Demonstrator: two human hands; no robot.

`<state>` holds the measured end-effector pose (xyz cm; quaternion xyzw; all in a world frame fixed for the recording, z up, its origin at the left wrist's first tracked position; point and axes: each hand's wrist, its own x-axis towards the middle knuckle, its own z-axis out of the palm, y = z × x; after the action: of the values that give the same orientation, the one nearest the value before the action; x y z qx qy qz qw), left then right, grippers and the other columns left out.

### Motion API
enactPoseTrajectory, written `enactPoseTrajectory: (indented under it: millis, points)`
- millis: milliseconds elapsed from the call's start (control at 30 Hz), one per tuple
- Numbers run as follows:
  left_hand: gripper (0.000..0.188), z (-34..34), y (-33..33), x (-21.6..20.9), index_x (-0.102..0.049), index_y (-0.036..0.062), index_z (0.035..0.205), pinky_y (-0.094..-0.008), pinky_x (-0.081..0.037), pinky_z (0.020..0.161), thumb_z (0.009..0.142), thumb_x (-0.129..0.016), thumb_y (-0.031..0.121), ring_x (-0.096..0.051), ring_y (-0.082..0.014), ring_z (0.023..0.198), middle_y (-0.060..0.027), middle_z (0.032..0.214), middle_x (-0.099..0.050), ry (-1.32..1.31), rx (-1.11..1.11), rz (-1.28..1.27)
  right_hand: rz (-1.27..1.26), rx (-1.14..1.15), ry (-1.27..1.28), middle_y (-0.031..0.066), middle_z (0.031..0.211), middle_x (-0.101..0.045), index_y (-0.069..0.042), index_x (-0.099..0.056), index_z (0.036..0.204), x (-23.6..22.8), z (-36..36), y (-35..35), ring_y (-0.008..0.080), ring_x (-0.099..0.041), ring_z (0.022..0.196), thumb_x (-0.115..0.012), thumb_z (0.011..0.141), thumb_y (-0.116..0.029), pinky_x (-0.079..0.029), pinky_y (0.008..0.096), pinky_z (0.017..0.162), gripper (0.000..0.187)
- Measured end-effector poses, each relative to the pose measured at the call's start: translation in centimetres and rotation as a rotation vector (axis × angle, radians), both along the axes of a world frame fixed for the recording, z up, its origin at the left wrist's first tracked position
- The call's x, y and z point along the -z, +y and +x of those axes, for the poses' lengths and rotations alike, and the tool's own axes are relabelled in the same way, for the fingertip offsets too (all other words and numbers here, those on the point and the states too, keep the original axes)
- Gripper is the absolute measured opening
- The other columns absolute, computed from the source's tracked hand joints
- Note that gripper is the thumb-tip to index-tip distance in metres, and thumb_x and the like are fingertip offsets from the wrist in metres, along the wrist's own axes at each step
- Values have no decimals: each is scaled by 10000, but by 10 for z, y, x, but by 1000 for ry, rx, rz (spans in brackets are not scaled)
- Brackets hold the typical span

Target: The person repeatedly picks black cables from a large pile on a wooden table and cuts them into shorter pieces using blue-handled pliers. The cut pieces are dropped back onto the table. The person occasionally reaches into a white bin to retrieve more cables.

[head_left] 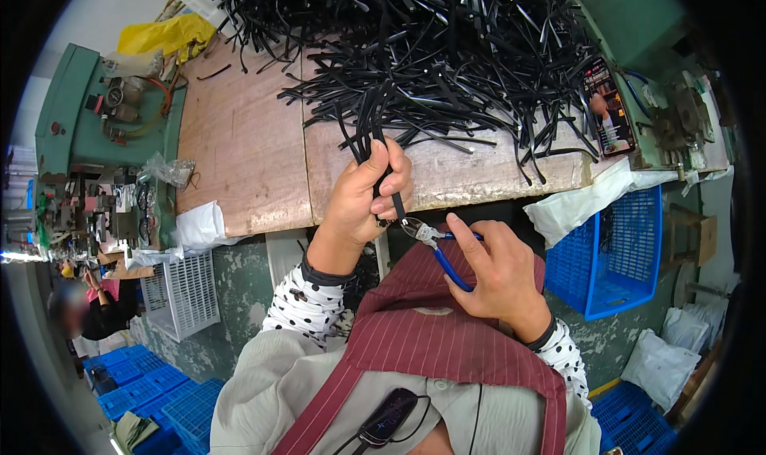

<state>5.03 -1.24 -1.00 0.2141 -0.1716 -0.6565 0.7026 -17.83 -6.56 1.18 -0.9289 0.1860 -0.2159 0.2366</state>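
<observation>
My left hand [361, 190] is closed round a small bunch of thin black eyeglass temples [369, 124], their curved ends pointing up and away from me. One temple juts out below the fingers. At its lower end are the jaws of blue-handled cutting pliers [452, 271]; I cannot tell whether they touch it. My right hand [504, 270] holds the pliers by their handles, with the index finger stretched along the upper side. A large heap of similar black temples [431, 72] covers the far part of the wooden table, just beyond my left hand.
Green machines [68, 136] flank the wooden table [239, 152]. A lit phone [608, 112] leans at the right. Below stand a blue crate [586, 271] and a white crate [185, 295]. More blue crates [132, 375] and another person [112, 307] are at lower left.
</observation>
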Motion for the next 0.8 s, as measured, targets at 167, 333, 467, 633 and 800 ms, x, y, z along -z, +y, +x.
enactPoseTrajectory:
  millis: [167, 333, 467, 633, 800]
  points:
    - [354, -11, 3, -3, -483, 99, 915, -208, -311, 425, 1043, -382, 412, -326, -46, 444, 28, 643, -398, -81, -242, -31, 92, -6, -29, 118, 925, -552, -77, -532, 1344, 1, -1, 1, 277, -588, 748, -782, 588, -132, -497, 375, 617, 798]
    - [351, -44, 9, -11, -454, 123, 901, -212, -279, 423, 1026, -409, 448, -291, -67, 454, 13, 641, -373, -491, -794, 15, 325, 10, -48, 117, 879, -546, -69, -514, 1364, 6, 2, 5, 274, -601, 728, -787, 615, -153, -515, 375, 637, 801]
    - [373, -55, 11, -3, -453, 98, 906, -198, -284, 424, 997, -468, 459, -318, -69, 487, -23, 673, -420, -869, -937, -146, 489, -5, -61, 120, 871, -545, -72, -506, 1374, 8, 2, 9, 278, -607, 741, -803, 625, -182, -522, 370, 658, 813]
    - [371, -59, 10, -3, -488, 77, 892, -204, -288, 433, 1014, -467, 426, -357, -75, 497, -25, 683, -457, -813, -932, -18, 534, 4, -18, 131, 883, -559, -53, -510, 1369, 13, -1, 8, 256, -596, 741, -813, 630, -151, -506, 345, 707, 805]
    - [355, -37, 3, -3, -511, 56, 894, -228, -365, 539, 1038, -451, 374, -442, -81, 582, -28, 699, -520, -555, -729, 252, 642, 48, 35, 107, 881, -562, -76, -510, 1376, 17, -7, 9, 197, -591, 712, -820, 657, -167, -497, 309, 650, 788]
